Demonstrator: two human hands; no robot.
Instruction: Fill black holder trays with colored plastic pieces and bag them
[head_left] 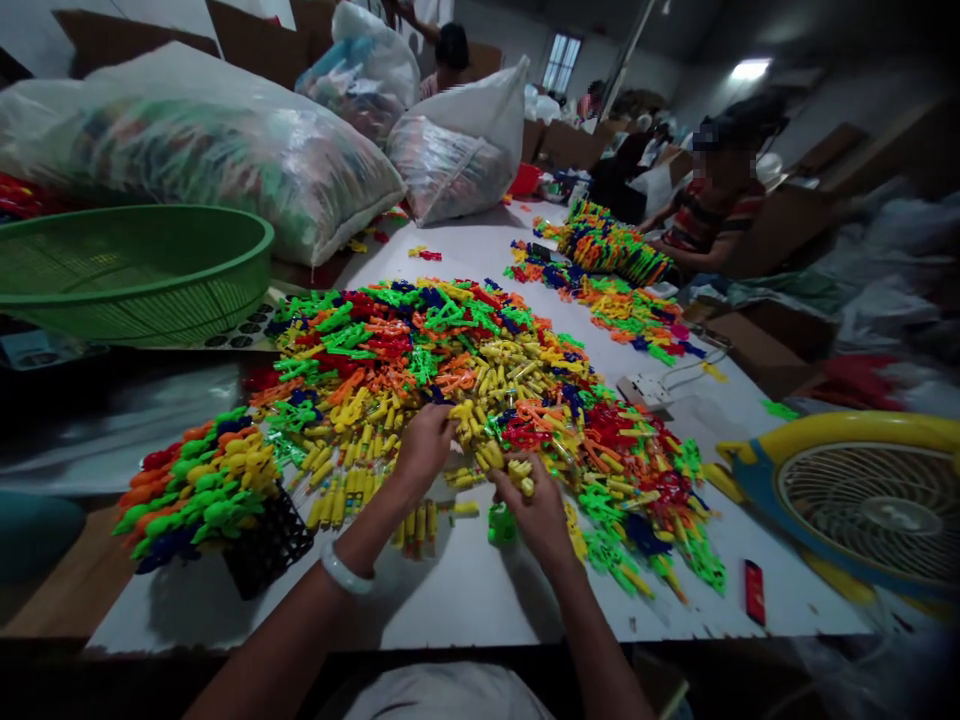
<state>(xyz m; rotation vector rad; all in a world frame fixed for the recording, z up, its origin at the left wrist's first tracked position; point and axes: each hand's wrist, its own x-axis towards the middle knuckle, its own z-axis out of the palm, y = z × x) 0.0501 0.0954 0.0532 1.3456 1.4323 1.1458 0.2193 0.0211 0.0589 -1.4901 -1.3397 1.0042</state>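
My left hand (426, 447) has its thumb and fingers pinched on a yellow plastic figure (468, 420) at the front of a big heap. In my right hand (536, 508), fingers curl around several short yellow tubes (520, 475). A small green plastic piece (501, 523) lies on the table just left of that hand. The heap of red, green, orange, blue and yellow plastic figures (390, 335) spreads beyond both hands. More yellow tubes (341, 497), some in clear wrap, lie left of my left hand.
Colourful figures stand in a black grid holder (270, 540) at the left. Around the white table (465, 610) are a green basket (142, 270), filled plastic sacks (225, 150), a yellow-rimmed fan (885, 500), a red lighter-like object (754, 592) and a power strip (643, 391). Another person (712, 210) sits far right.
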